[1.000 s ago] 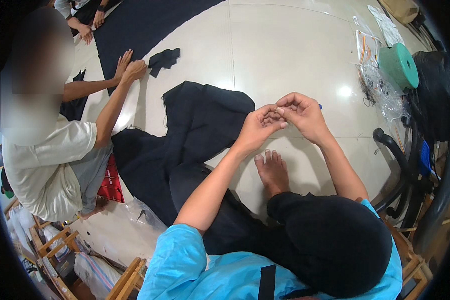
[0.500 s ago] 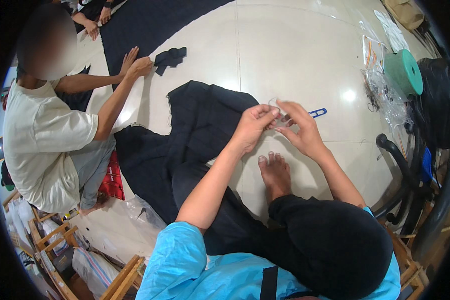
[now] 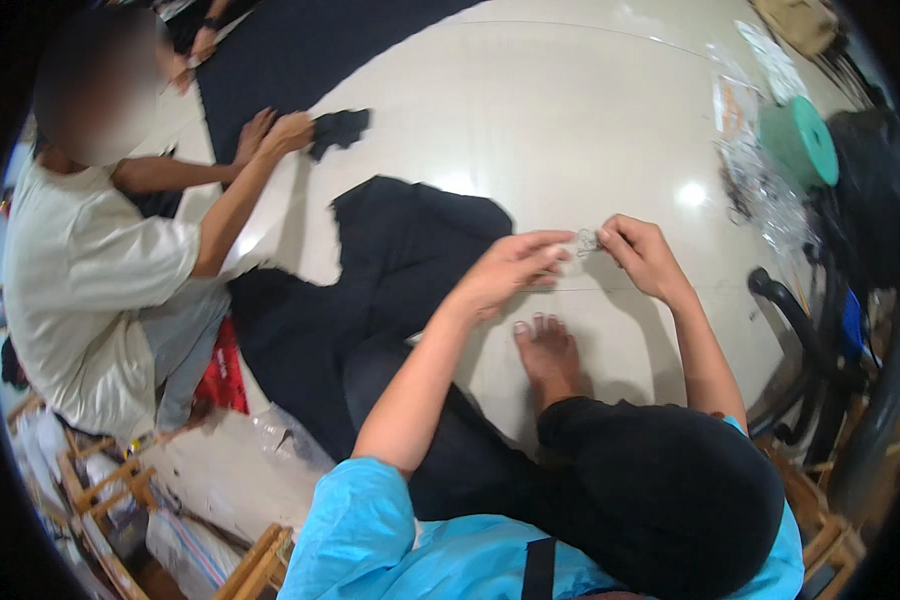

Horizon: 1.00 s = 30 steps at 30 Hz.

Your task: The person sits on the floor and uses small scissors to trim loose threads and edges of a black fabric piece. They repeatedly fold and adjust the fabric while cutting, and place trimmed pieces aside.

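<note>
Pinched in the fingertips of my right hand (image 3: pixel 646 257) is a small tangle of thin, dark, looped strands (image 3: pixel 586 241); whether it is thread or wire I cannot tell. My left hand (image 3: pixel 510 270) is just left of it, fingers stretched out and slightly apart, their tips close to the loops. Both hands are above the pale tiled floor, beyond my bare foot (image 3: pixel 548 362). A large piece of black fabric (image 3: pixel 410 235) lies spread to the left of my hands and runs back toward my legs.
At the left a co-worker in a white shirt (image 3: pixel 100 290) sits holding a small black cloth piece (image 3: pixel 340 131). More dark fabric (image 3: pixel 300 50) stretches along the far left. On the right are a green spool (image 3: pixel 800 142), clear plastic (image 3: pixel 770 205) and black curved tubes (image 3: pixel 805 320).
My hands have moved apart, the right one shifting right with the tangle. A blue looped handle beside my right hand is no longer visible. The co-worker's hands have shifted slightly.
</note>
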Each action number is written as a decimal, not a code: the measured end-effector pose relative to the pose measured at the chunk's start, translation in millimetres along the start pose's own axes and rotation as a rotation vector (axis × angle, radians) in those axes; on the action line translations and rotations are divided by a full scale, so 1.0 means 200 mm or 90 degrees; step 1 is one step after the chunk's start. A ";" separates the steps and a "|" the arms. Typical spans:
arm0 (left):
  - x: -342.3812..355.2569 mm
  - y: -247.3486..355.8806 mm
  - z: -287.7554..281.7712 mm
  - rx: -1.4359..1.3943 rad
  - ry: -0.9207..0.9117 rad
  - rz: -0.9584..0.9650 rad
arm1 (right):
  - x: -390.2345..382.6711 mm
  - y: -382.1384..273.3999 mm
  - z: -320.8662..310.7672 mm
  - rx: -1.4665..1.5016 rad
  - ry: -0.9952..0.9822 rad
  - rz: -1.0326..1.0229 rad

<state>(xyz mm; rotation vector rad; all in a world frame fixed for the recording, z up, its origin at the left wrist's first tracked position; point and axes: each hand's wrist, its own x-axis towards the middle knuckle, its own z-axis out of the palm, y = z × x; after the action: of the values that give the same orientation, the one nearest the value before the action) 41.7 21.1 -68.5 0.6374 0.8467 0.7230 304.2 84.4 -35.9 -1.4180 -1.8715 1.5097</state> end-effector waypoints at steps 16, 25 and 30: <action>-0.13 0.04 -0.40 0.757 0.760 0.146 | -0.19 0.76 -1.51 -0.404 0.690 0.091; -0.08 -0.04 -0.47 0.544 0.618 0.120 | -0.04 0.48 -0.46 -0.368 0.600 -0.146; -0.03 0.08 -0.23 0.517 0.463 0.173 | 0.01 0.24 0.21 -0.094 0.159 -0.102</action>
<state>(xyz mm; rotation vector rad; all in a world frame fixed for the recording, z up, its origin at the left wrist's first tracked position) -4.8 35.7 -77.7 1.2614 1.7892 0.8633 294.8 60.6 -94.8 -1.4075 -1.9203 1.0857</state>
